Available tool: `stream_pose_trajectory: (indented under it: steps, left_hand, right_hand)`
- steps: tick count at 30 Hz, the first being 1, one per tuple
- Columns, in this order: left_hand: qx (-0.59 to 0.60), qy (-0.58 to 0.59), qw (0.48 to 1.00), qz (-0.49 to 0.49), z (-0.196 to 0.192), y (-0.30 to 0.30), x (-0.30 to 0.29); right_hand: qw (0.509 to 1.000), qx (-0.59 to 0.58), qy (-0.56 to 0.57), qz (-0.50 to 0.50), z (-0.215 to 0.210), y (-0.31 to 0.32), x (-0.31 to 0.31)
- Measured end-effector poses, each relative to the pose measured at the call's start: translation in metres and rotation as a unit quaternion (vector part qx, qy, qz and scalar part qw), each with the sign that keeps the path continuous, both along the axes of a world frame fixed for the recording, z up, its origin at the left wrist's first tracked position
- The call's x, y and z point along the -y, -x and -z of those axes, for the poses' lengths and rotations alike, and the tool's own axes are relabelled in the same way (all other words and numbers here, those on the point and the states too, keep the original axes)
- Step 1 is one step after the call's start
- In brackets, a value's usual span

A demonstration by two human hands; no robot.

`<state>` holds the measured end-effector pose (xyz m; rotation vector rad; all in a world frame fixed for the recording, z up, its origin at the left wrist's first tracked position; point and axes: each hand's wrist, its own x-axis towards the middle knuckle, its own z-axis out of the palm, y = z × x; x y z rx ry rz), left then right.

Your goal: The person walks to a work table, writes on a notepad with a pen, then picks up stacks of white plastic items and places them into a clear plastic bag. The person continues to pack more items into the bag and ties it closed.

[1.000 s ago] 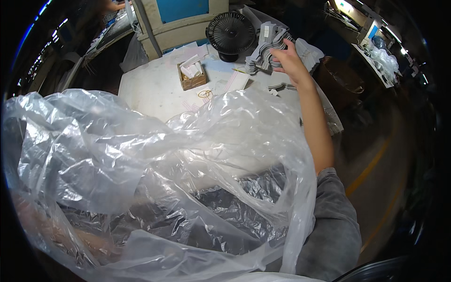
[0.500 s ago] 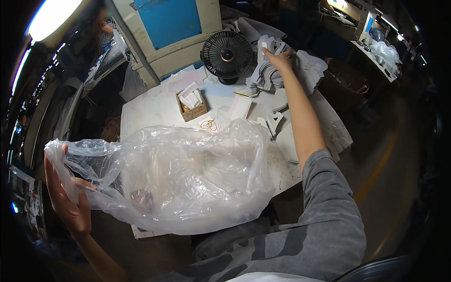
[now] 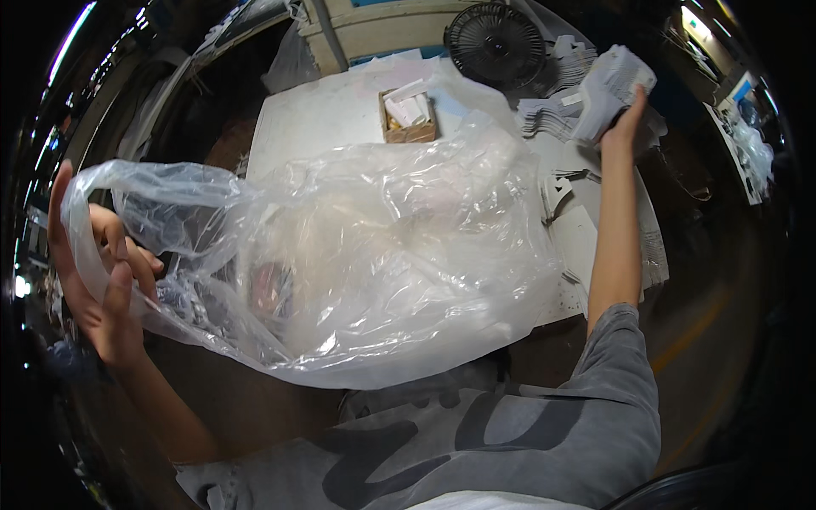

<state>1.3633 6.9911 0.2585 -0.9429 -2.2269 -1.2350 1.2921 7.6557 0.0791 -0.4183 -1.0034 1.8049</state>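
At the left edge of the frame, the left hand (image 3: 100,272) was seen with its fingers partly curled, and the rim of a large clear plastic bag (image 3: 374,255) was pinched between the thumb and the fingers. The bag was spread from that hand across the middle of the frame, and it was hanging in front of the white table (image 3: 331,110), so a big part of the table top was covered by it. Through the thin film some pale and reddish shapes could be noticed, but what they were could not be told. In the upper right of the frame, the right hand (image 3: 627,119) was stretched far forward, and a stack of grey-white folded pieces (image 3: 614,85) was grasped by it, with the fingers closed around the stack's lower side. Just beside this stack, more grey sheets (image 3: 544,115) were lying on the table. A black round fan (image 3: 495,41) was standing at the top of the frame, behind the table. A small brown box (image 3: 406,119) was placed in the upper middle, touching the bag's far edge, and some white folded papers were held inside it.
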Motion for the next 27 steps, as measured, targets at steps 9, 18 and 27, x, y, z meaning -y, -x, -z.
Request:
stream_pose_trajectory:
  steps: [9,18,27]
  left_hand:
    - [0.117,0.025,0.990,0.081,-0.014,-0.003,-0.023]
    - [0.025,-0.020,0.993,0.113,-0.014,-0.040,-0.050]
    - [0.119,-0.048,0.961,0.243,-0.006,-0.093,0.024]
  right_hand:
    - [0.945,-0.102,-0.155,-0.270,-0.125,-0.108,0.113]
    - [0.780,0.043,-0.121,-0.613,-0.081,-0.128,0.329]
    - [0.825,0.204,-0.090,-0.519,-0.012,-0.092,0.351]
